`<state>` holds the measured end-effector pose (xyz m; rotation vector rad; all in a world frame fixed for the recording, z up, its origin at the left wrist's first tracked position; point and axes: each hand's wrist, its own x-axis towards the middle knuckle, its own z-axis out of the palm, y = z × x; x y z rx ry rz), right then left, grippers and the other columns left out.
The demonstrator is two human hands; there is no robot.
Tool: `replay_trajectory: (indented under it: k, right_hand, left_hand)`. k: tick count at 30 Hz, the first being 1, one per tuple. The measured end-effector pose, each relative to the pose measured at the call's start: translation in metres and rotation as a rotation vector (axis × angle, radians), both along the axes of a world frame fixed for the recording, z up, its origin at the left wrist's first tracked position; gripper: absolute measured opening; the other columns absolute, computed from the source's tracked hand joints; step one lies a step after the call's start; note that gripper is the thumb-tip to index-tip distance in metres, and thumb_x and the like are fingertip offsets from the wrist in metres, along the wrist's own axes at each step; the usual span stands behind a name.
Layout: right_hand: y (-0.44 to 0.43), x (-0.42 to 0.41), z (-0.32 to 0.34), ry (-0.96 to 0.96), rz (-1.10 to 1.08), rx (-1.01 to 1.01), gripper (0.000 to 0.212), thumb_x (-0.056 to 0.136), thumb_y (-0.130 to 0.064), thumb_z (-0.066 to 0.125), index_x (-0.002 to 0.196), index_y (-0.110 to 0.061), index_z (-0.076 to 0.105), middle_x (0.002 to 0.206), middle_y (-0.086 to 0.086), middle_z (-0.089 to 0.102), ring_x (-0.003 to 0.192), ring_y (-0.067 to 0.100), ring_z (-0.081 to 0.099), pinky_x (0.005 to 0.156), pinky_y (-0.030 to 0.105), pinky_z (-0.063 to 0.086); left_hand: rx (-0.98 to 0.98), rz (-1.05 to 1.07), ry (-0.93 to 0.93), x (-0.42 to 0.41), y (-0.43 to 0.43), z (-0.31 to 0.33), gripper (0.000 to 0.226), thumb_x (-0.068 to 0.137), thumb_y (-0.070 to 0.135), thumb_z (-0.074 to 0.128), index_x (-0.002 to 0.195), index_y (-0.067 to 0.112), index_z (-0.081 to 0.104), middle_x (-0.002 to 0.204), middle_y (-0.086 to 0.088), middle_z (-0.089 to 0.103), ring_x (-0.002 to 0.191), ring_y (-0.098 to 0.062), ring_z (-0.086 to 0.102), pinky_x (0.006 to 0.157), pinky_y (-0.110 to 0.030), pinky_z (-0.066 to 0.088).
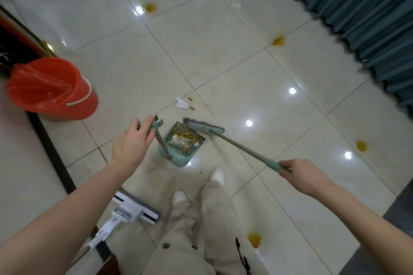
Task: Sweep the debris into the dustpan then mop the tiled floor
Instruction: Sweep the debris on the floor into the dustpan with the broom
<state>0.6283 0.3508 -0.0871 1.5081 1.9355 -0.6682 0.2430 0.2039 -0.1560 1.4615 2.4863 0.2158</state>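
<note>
Gripping the dustpan handle [161, 140] with left fingers [146, 124], right fingers [288, 164] clasp the broom [234, 144].

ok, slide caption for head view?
Left hand holds the teal plastic dustpan by its handle, right hand the teal long-handled broom at its mouth; white paper scraps lie unswept on cream tiles.

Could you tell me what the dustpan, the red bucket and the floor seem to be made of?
Dustpan: probably moulded plastic, matte teal, with moulded comb teeth. Bucket: likely plastic, smooth orange-red, lined with a thin crinkled red bag. Floor: glazed or polished tile, glossy; it reflects bright lights between dark grout lines.
</note>
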Motion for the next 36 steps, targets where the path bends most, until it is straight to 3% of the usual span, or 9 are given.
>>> replay_trajectory:
  k: [5,10,14,18,20,23,29,33,36]
  right_hand:
    - [0.019,-0.036,-0.012,0.043,-0.013,0.060,0.025,0.096,-0.027,0.046,0.105,-0.015,0.066,0.077,0.005,0.059,0.076,0.025,0.057,0.054,0.029,0.039]
    - [0.047,-0.092,-0.049,0.075,-0.103,0.086,0.026,0.098,-0.025,0.044,0.097,-0.008,0.062,0.089,0.011,0.061,0.076,0.029,0.057,0.062,0.031,0.044]
    - [0.057,-0.124,-0.075,0.080,-0.282,0.005,0.016,0.096,-0.015,0.043,0.093,-0.003,0.053,0.081,0.012,0.057,0.051,0.024,0.065,0.047,0.030,0.053]
    - [0.059,-0.137,-0.094,0.113,-0.514,-0.194,0.019,0.096,-0.010,0.048,0.112,0.000,0.052,0.087,0.017,0.063,0.045,0.022,0.063,0.042,0.026,0.053]
    - [0.054,-0.140,-0.102,0.174,-0.551,-0.209,0.025,0.098,-0.015,0.045,0.117,-0.003,0.055,0.086,0.014,0.057,0.047,0.020,0.054,0.038,0.022,0.046]
    - [0.042,-0.139,-0.108,0.247,-0.497,-0.166,0.032,0.101,-0.024,0.041,0.118,-0.002,0.058,0.078,0.009,0.049,0.046,0.020,0.048,0.032,0.016,0.036]
    - [0.027,-0.126,-0.115,0.137,-0.215,-0.138,0.028,0.100,-0.019,0.038,0.114,-0.003,0.057,0.086,0.010,0.054,0.050,0.021,0.054,0.036,0.022,0.041]
    - [0.025,-0.106,-0.108,0.041,-0.044,-0.115,0.025,0.098,-0.021,0.038,0.113,-0.013,0.055,0.079,0.004,0.052,0.057,0.020,0.055,0.054,0.031,0.053]
    - [0.019,-0.091,-0.099,-0.024,0.064,-0.092,0.028,0.098,-0.024,0.039,0.120,-0.015,0.053,0.077,0.000,0.047,0.060,0.016,0.051,0.061,0.033,0.053]
  left_hand:
    - [0.006,0.024,-0.007,-0.009,-0.010,-0.001,0.032,0.099,0.035,0.045,0.128,0.024,0.040,0.094,-0.011,0.047,0.060,-0.037,0.056,0.051,-0.044,0.049]
    - [0.033,-0.023,-0.056,-0.014,-0.027,-0.005,0.033,0.097,0.033,0.046,0.128,0.024,0.041,0.090,-0.008,0.049,0.063,-0.033,0.055,0.056,-0.046,0.050]
    - [0.029,-0.058,-0.029,-0.019,-0.036,-0.009,0.032,0.096,0.030,0.050,0.125,0.025,0.038,0.089,-0.009,0.050,0.057,-0.034,0.054,0.050,-0.044,0.050]
    - [0.022,-0.041,-0.031,-0.023,-0.034,-0.013,0.032,0.096,0.029,0.051,0.126,0.024,0.040,0.090,-0.008,0.050,0.058,-0.032,0.054,0.048,-0.041,0.048]
    - [0.018,-0.032,-0.021,-0.025,-0.030,-0.015,0.031,0.096,0.030,0.050,0.125,0.025,0.039,0.090,-0.007,0.050,0.059,-0.032,0.054,0.049,-0.041,0.048]
    - [0.010,-0.022,-0.019,-0.026,-0.025,-0.016,0.029,0.097,0.032,0.047,0.124,0.025,0.038,0.089,-0.007,0.050,0.058,-0.033,0.053,0.049,-0.041,0.047]
    - [-0.002,-0.007,-0.017,-0.026,-0.025,-0.012,0.028,0.097,0.030,0.048,0.124,0.024,0.040,0.088,-0.008,0.049,0.058,-0.033,0.053,0.049,-0.041,0.047]
    - [-0.018,0.004,-0.014,-0.024,-0.023,-0.009,0.032,0.098,0.029,0.049,0.127,0.018,0.048,0.089,-0.009,0.049,0.058,-0.034,0.053,0.049,-0.042,0.048]
    - [-0.032,0.014,-0.036,-0.022,-0.024,-0.006,0.034,0.099,0.030,0.047,0.130,0.018,0.048,0.092,-0.009,0.048,0.061,-0.034,0.053,0.052,-0.045,0.050]
